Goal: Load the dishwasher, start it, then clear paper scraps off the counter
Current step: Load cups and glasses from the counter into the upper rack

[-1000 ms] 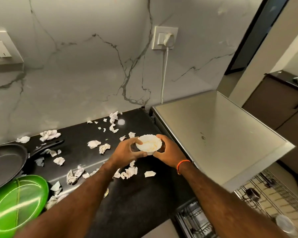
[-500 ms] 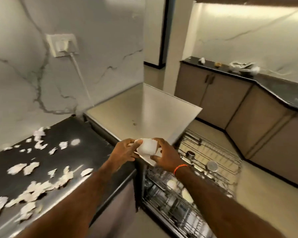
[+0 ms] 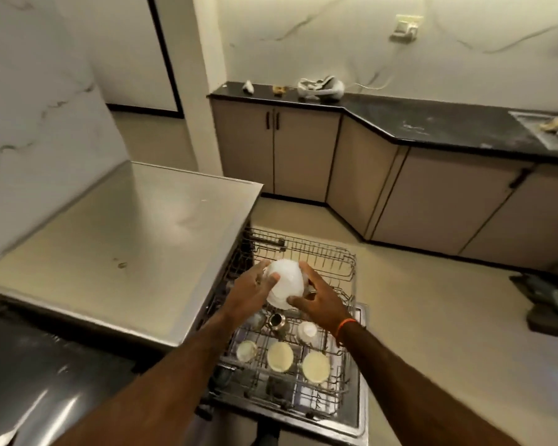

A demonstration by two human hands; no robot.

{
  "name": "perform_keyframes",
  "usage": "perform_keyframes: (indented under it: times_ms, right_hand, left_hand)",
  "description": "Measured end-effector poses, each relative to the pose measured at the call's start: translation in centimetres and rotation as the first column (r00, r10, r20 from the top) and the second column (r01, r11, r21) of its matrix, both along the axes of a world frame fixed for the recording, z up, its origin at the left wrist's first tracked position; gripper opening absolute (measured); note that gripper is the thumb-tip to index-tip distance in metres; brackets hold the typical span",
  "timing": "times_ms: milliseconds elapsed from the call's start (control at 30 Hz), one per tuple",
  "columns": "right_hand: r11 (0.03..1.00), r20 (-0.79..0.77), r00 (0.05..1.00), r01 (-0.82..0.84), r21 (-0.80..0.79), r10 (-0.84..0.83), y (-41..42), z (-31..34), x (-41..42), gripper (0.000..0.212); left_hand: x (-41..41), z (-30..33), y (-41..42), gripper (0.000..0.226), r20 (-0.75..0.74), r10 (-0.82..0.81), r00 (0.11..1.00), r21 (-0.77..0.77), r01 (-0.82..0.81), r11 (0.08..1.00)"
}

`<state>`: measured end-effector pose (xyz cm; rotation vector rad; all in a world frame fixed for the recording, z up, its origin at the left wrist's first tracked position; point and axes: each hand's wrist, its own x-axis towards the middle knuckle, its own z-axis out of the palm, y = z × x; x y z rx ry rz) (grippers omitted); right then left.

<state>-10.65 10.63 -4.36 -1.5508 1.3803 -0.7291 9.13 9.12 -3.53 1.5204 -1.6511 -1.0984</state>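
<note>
Bowl (image 3: 284, 286) held upturned over the rack (image 3: 303, 320)
Left hand (image 3: 250, 292) and right hand (image 3: 318, 300) each grip a side, fingers curled; free rack slots lie directly below the bowl

White marble-veined walls (image 3: 319, 30) rise above a black countertop (image 3: 432, 123) on beige cabinets (image 3: 303, 156); a cream floor (image 3: 432, 300) spreads under warm light.

Your left hand (image 3: 251, 289) and right hand (image 3: 316, 300) cover the sides of the blurred white bowl (image 3: 284, 286); the steel sink (image 3: 546, 128) runs off the right edge; the small dark metal cup (image 3: 277, 321) stays unclear.
</note>
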Motion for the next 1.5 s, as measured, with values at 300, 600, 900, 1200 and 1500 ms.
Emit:
perform_keyframes:
  times_ms: [300, 600, 900, 1200, 1500]
  right_hand:
    - [0.983, -0.199, 0.963, 0.181, -0.007, -0.179, -9.8, -5.6, -5.3, 0.085]
    - [0.896, -0.143, 0.920, 0.388, 0.215, -0.364, -21.0, -17.3, -10.2, 0.090]
    - [0.759, -0.184, 0.862, 0.503, 0.414, -0.472, -26.7, -24.6, -12.0, 0.071]
    - [0.724, -0.296, 0.836, 0.548, 0.419, -0.461, -29.2, -28.9, -12.3, 0.064]
    - [0.712, -0.495, 0.725, 0.650, 0.265, -0.479, -28.1, -27.3, -11.7, 0.028]
  left_hand:
    - [-6.9, -5.1, -13.5, 0.052, 0.059, -0.262, 0.963, 0.151, 0.250, 0.956]
    - [-12.2, -16.2, -26.8, 0.079, 0.135, -0.471, 0.872, 0.315, 0.413, 0.855]
    - [-15.8, -26.1, -32.4, 0.066, 0.137, -0.556, 0.820, 0.378, 0.475, 0.794]
    - [-17.4, -29.2, -32.6, 0.068, 0.186, -0.475, 0.860, 0.382, 0.382, 0.841]
    - [-17.6, -28.9, -31.8, 0.069, 0.245, -0.505, 0.828, 0.369, 0.402, 0.838]
